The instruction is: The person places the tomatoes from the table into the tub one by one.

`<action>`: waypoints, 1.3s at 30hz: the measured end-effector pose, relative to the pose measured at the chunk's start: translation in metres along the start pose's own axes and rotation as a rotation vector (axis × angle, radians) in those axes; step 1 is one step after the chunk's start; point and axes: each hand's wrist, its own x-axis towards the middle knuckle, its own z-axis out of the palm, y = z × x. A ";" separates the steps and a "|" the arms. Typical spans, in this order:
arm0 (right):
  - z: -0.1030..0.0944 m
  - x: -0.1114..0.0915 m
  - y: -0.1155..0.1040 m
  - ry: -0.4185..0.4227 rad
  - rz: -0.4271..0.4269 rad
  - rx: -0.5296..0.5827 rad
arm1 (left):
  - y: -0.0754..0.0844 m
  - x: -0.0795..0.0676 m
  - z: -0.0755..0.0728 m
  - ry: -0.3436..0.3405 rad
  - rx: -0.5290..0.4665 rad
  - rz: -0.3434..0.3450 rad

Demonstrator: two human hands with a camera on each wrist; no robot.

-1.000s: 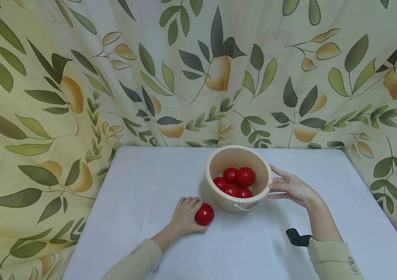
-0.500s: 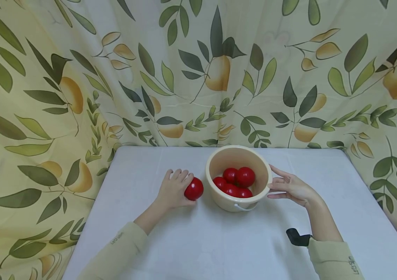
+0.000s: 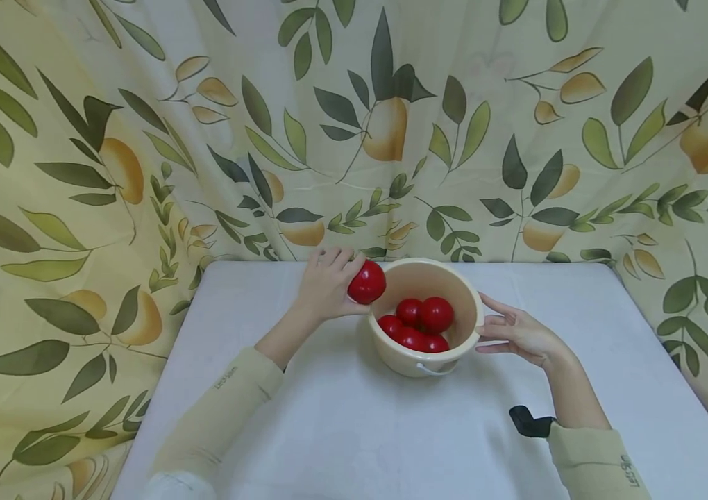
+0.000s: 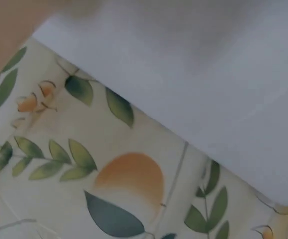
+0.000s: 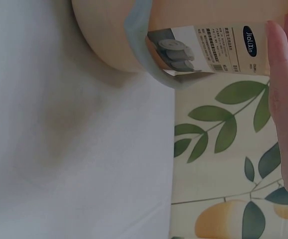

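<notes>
In the head view, my left hand (image 3: 327, 286) holds a shiny round red fruit (image 3: 367, 282) at the left rim of a cream bucket (image 3: 400, 362). Several similar red fruits (image 3: 436, 315) lie inside. My right hand (image 3: 521, 338) touches the bucket's right side with spread, mostly straight fingers. The right wrist view shows those fingers (image 5: 279, 55) against the bucket (image 5: 104, 37), beside its printed label (image 5: 228, 49) and pale handle (image 5: 140, 42). Only a blurred part of the left hand (image 4: 9, 30) shows in the left wrist view.
A white-covered table (image 3: 341, 430) bears the bucket. Behind it and along the sides hangs a curtain (image 3: 110, 229) with leaf and fruit prints. A black strap end (image 3: 530, 422) sticks out from the right sleeve (image 3: 594, 458).
My left hand first moved left and away across the table with the red fruit, then farther away and right, up to the bucket's rim. The right hand and bucket have stayed put.
</notes>
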 end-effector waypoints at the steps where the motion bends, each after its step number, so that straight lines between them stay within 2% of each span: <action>1: 0.000 0.000 0.000 0.000 -0.001 -0.003 | 0.004 0.005 0.003 -0.009 -0.006 0.003; 5: 0.001 -0.001 -0.001 0.004 -0.001 -0.020 | 0.023 0.020 0.017 -0.063 -0.026 0.008; 9: 0.000 -0.001 -0.001 0.006 0.000 -0.032 | 0.040 0.032 0.030 -0.150 -0.018 0.010; 18: -0.001 0.000 0.000 -0.008 -0.012 -0.021 | 0.066 0.048 0.046 -0.339 -0.027 0.049; 30: -0.001 -0.001 0.000 -0.019 -0.021 -0.022 | 0.076 0.055 0.057 -0.566 0.147 0.179; 39: 0.000 0.000 0.001 -0.018 -0.022 -0.025 | 0.076 0.054 0.060 -0.624 0.229 0.152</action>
